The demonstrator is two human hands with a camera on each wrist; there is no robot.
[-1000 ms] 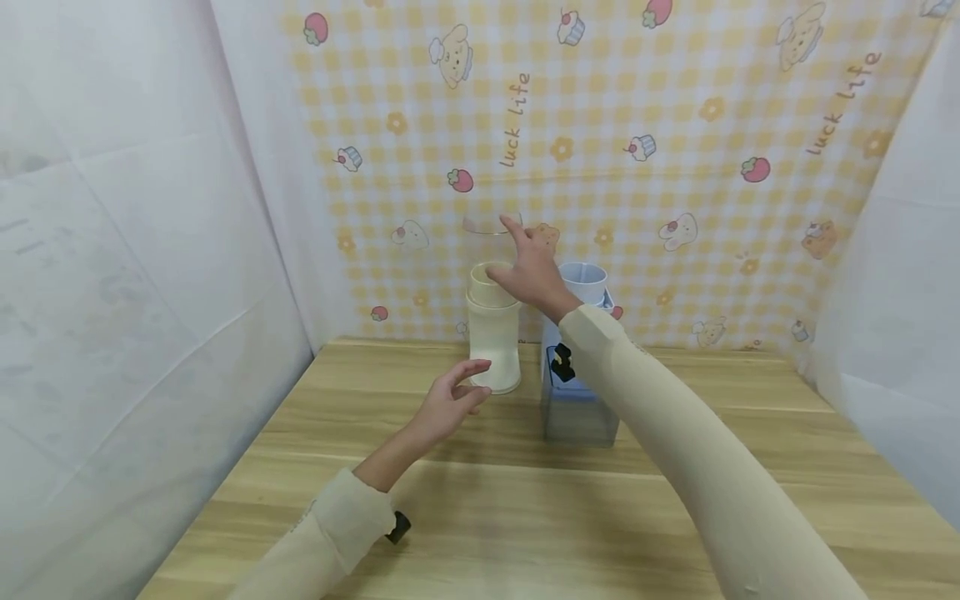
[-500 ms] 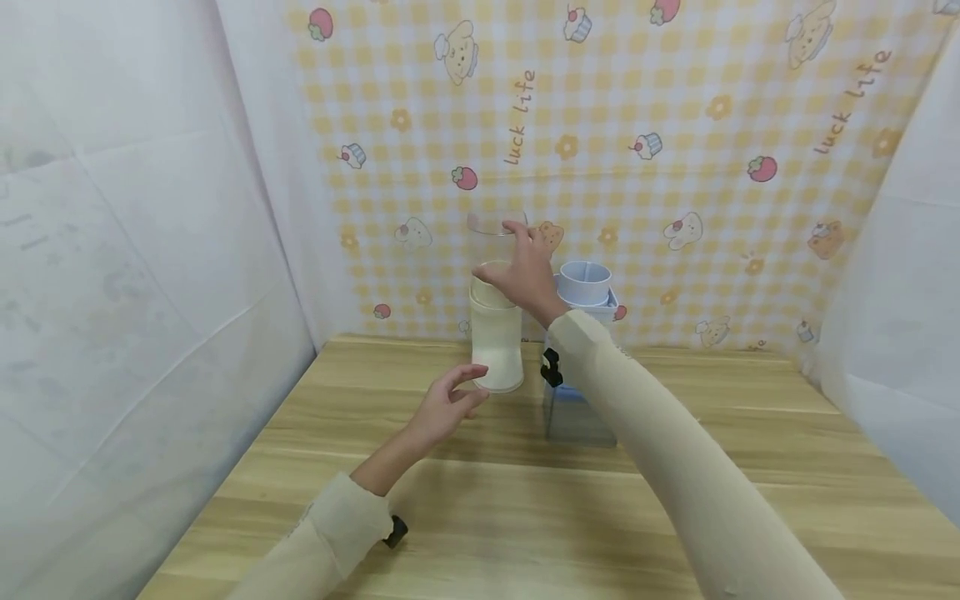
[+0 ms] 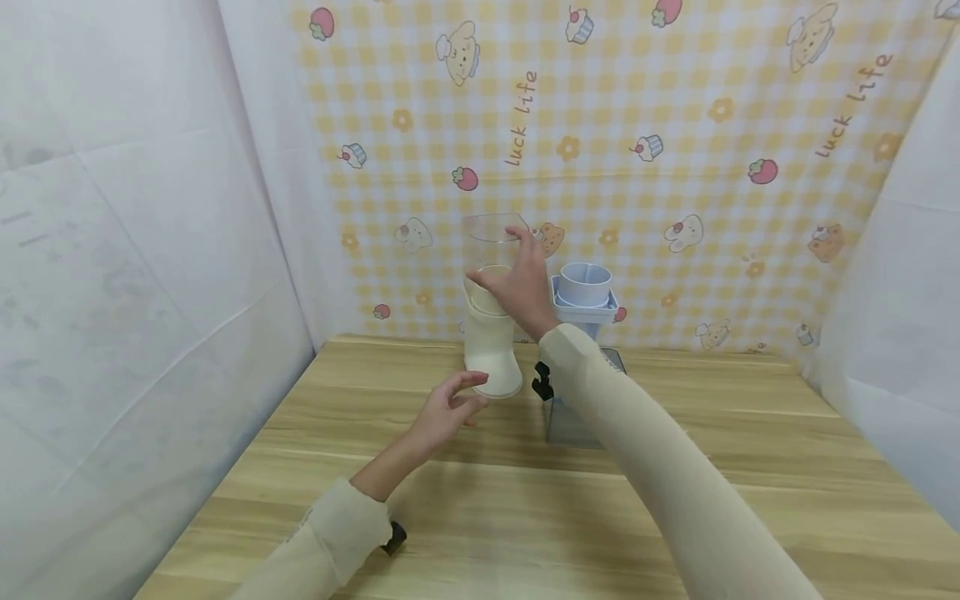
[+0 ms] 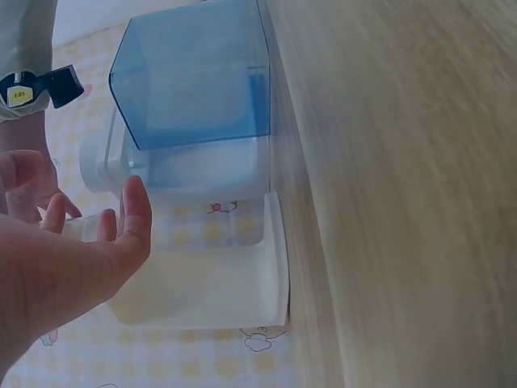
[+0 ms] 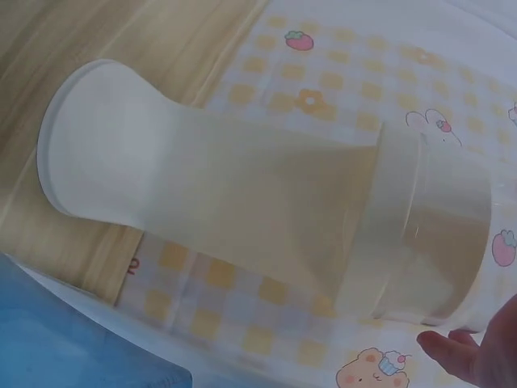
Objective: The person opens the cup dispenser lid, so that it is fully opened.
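A cream column-shaped container (image 3: 489, 342) with a flared foot and a see-through upper part (image 3: 487, 229) stands toward the back of the table, leaning slightly. My right hand (image 3: 525, 279) grips it near the top, thumb at the cream collar and fingers up along the clear part. In the right wrist view, fingertips (image 5: 452, 353) show beside the wide collar (image 5: 396, 226); the rest of the hand is mostly cut off. Low in front of the flared foot, my left hand (image 3: 442, 408) hovers with fingers apart and relaxed, holding nothing. The left wrist view shows its fingers (image 4: 136, 214) overlapping the column.
A pale blue container (image 3: 585, 287) with a round, open cup-like top stands right of the cream one. Its smoky clear box (image 3: 573, 425) is partly covered by the right sleeve (image 3: 600, 367). Patterned cloth (image 3: 645, 192) hangs behind the wooden table (image 3: 525, 517).
My right hand has closed its thumb and fingers on the top of the cream container. The container's upper end has shifted left and tilted. The left hand has barely moved.
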